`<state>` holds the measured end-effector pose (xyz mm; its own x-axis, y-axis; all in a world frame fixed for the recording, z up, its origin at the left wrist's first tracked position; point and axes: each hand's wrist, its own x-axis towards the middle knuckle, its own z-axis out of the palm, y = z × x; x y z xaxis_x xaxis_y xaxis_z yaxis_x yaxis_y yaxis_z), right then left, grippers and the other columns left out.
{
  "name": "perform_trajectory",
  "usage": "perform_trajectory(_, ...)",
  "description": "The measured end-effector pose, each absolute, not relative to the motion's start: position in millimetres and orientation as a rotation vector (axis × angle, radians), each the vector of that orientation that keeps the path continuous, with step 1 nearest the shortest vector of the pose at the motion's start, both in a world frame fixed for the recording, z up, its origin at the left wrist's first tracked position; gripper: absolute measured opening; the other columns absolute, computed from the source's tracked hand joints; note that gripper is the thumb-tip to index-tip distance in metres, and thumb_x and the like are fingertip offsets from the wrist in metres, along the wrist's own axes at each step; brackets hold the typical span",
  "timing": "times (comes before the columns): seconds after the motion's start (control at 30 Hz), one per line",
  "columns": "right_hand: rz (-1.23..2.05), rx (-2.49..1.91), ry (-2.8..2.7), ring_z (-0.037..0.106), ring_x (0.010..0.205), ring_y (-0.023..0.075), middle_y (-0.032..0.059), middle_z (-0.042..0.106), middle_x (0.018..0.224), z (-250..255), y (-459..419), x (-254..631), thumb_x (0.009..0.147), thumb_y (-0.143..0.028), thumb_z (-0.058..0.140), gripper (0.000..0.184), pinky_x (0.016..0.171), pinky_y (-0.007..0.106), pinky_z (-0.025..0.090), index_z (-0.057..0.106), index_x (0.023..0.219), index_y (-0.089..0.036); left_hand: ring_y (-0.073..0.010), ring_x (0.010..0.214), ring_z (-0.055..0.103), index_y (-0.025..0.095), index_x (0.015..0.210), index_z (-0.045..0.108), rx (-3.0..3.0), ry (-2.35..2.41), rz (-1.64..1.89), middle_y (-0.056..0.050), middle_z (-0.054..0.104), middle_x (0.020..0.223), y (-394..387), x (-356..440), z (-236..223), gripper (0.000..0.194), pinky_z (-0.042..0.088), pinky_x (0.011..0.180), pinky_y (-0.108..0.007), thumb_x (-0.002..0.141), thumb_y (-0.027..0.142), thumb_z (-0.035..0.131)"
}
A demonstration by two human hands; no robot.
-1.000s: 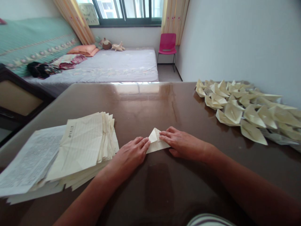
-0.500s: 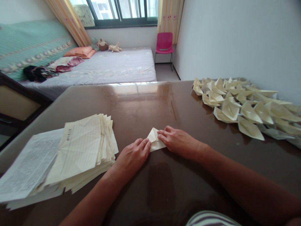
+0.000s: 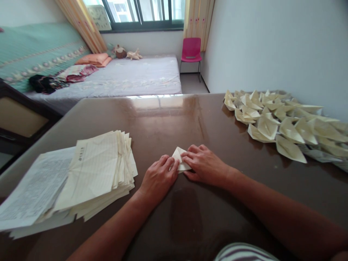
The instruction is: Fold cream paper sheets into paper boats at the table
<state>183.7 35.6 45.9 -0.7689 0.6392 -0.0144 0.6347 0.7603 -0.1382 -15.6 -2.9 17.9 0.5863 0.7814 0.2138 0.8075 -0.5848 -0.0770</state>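
Observation:
A small cream sheet of folded paper (image 3: 177,152) lies on the brown table (image 3: 168,127), its pointed top facing away from me. My left hand (image 3: 160,173) grips the paper's left side, fingers bent together and covering that edge. On the right side, my right hand (image 3: 203,163) has its fingers pressed onto the paper, with the thumb at the lower edge. Both hands hide part of the folds. A stack of lined cream paper (image 3: 92,170) rests left of my left hand. Several folded paper boats (image 3: 268,127) are gathered at the far right.
A printed white sheet (image 3: 40,188) sticks out beside the cream stack. The paper boats stand near the white wall (image 3: 266,43). Past the table's far edge are a bed (image 3: 141,76) and a pink chair (image 3: 191,50). A dark wooden chair (image 3: 24,112) is at the left.
The paper's lower flap, flat and wide before, now looks turned up and smaller. My left fingers have slid further over the paper, and my right thumb has come to its lower edge.

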Motion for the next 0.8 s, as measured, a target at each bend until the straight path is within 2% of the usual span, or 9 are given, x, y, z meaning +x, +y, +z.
perform_trajectory(0.17,0.245,-1.010,-2.909,0.051,0.103,0.0255,0.0122,0.065,0.111,44.1,39.4,186.7,0.088,-0.038,0.055,0.032,0.086,0.038,0.039,0.063,0.107,-0.014,-0.0217,0.096,0.054,0.019,0.108,0.061,-2.749,-1.358,-0.296,-0.005,0.064,0.103,2.3,-17.3,17.0,0.020,0.050,0.082,-0.036,0.093,0.019,0.048)
perform_trajectory(0.27,0.272,-0.990,-2.885,0.052,0.101,0.0232,0.0097,0.065,0.109,41.7,44.9,190.3,0.089,-0.029,0.055,0.022,0.085,0.036,0.040,0.064,0.105,-0.017,-0.0199,0.091,0.053,0.019,0.105,0.063,-2.797,-1.413,-0.421,-0.005,0.064,0.100,4.1,-19.9,16.1,0.020,0.049,0.083,-0.035,0.093,0.022,0.047)
perform_trajectory(0.37,0.482,-0.926,-2.815,0.055,0.093,0.0174,0.0062,0.067,0.101,36.2,55.5,198.7,0.093,-0.022,0.049,0.020,0.084,0.030,0.041,0.069,0.092,-0.020,-0.0189,0.092,0.052,0.021,0.100,0.066,-2.854,-1.478,-0.551,-0.005,0.064,0.099,6.8,-25.3,13.4,0.020,0.048,0.084,-0.033,0.094,0.026,0.047)
perform_trajectory(0.53,0.776,-0.975,-2.645,0.057,0.087,0.0147,0.0037,0.068,0.093,24.2,71.4,210.1,0.093,-0.029,0.051,0.021,0.078,0.025,0.041,0.070,0.090,-0.021,-0.0161,0.089,0.051,0.021,0.083,0.066,-2.937,-1.682,-0.680,-0.003,0.063,0.094,12.4,-34.1,10.1,0.027,0.046,0.084,-0.030,0.096,0.033,0.045)
perform_trajectory(0.8,0.475,-1.315,-2.734,0.058,0.088,0.0161,0.0048,0.068,0.090,27.9,68.9,200.4,0.096,-0.042,0.045,0.030,0.072,0.025,0.038,0.064,0.087,-0.020,-0.0177,0.090,0.052,0.020,0.078,0.058,-2.702,-1.881,-0.447,-0.004,0.057,0.089,13.5,-26.1,16.1,0.032,0.046,0.080,-0.031,0.097,0.037,0.039)
